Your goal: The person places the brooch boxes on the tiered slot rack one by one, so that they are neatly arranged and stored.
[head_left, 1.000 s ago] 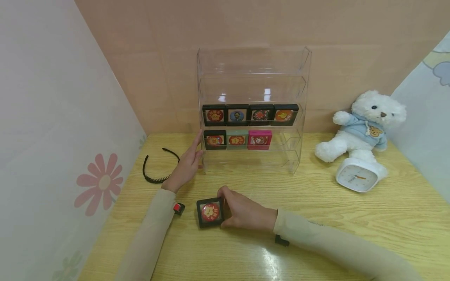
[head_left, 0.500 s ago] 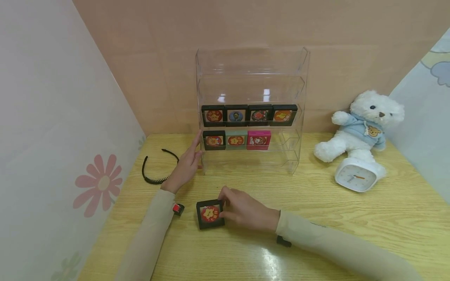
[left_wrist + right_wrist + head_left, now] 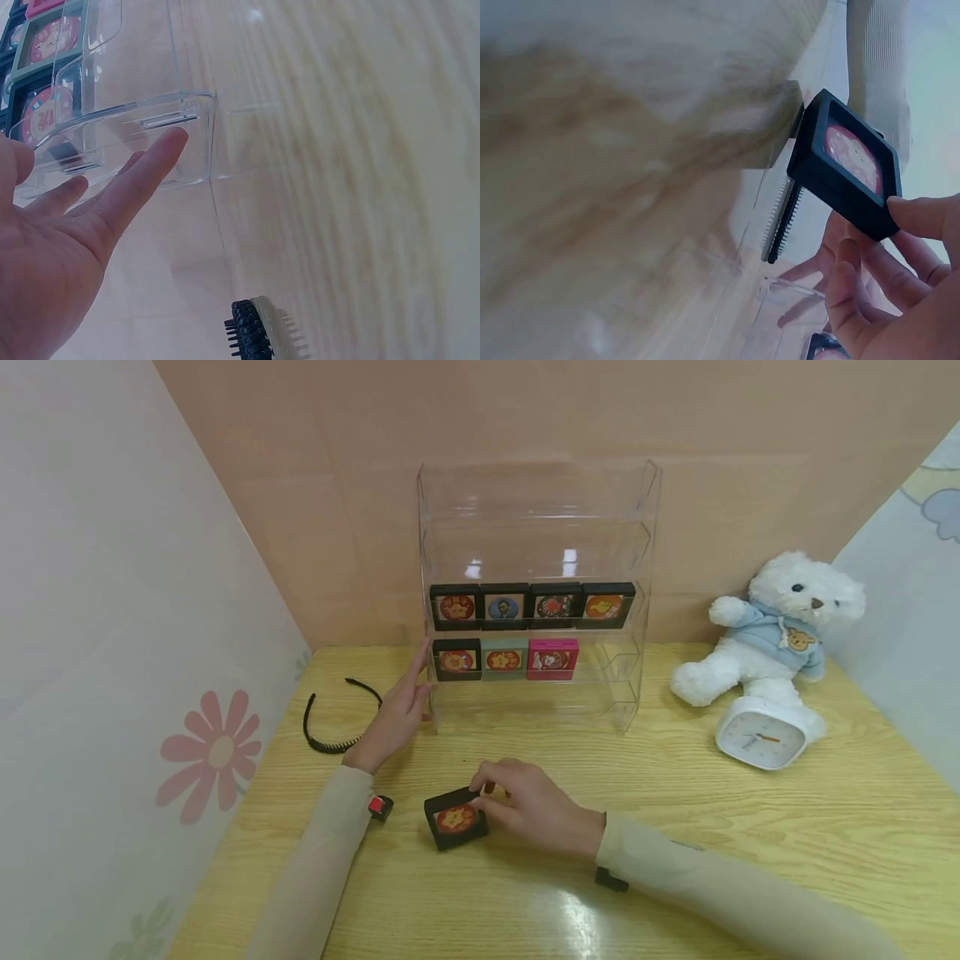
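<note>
My right hand (image 3: 536, 806) pinches a small black square display frame (image 3: 456, 821) with a red round badge and a yellow star, tilted near the wooden table. In the right wrist view the thumb is on the front edge of the frame (image 3: 810, 161), with fingers behind its corner. Straight fingers of my left hand (image 3: 393, 724) rest along the left side of a clear acrylic rack (image 3: 536, 550). The left wrist view has those fingers (image 3: 154, 169) reaching over the rack's clear side. Several black frames (image 3: 480, 587) fill one tier; below stand black, green and pink (image 3: 553, 645) ones.
A black toothed headband (image 3: 322, 746) lies left of my left hand. On the right, a white teddy bear (image 3: 780, 639) in a blue hoodie sits behind a white clock (image 3: 761, 735). Papered walls (image 3: 360, 527) enclose the wooden table (image 3: 675, 810) at the back and sides.
The right hand has shifted slightly right with the black frame, which now leans further back and is turned a little. The left hand stays at the rack's side.
</note>
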`<state>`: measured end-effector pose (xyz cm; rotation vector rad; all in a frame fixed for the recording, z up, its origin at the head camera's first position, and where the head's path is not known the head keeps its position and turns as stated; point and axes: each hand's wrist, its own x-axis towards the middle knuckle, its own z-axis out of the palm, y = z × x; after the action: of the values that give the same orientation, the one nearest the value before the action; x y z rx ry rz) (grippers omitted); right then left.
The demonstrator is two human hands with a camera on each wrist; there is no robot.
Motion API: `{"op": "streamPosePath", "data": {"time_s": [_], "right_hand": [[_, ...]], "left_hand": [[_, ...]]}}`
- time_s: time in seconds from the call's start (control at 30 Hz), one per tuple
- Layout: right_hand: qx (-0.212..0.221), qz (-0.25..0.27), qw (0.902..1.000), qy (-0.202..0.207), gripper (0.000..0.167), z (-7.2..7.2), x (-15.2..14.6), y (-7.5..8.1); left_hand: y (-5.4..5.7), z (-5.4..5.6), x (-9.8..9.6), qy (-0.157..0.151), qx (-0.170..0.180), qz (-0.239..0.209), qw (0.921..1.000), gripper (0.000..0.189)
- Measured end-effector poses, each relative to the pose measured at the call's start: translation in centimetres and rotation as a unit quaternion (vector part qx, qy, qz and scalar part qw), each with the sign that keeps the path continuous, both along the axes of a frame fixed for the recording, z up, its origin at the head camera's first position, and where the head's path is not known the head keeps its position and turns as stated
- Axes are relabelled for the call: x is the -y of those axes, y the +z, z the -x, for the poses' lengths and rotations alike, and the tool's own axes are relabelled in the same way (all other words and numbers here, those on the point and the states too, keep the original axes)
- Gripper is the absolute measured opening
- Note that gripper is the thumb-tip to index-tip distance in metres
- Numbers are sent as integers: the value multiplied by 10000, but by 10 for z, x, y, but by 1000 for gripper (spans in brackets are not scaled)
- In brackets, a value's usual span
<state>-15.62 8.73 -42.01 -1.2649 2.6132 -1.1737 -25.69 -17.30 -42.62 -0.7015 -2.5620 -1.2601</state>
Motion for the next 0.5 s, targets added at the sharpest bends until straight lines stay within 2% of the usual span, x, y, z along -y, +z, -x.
{"op": "streamPosePath", "data": {"time_s": [0.13,0.23,0.5], "right_hand": [[-140,69,9998,-132,12,1,-9,4],[-405,152,9987,-278,15,6,-19,9],[-1245,598,9849,-1044,20,33,-60,32]], "left_hand": [[0,0,-1,-14,-18,2,10000,68],[1,0,-1,-26,-21,-18,10000,67],[-1,0,0,23,52,10,10000,69]]}}
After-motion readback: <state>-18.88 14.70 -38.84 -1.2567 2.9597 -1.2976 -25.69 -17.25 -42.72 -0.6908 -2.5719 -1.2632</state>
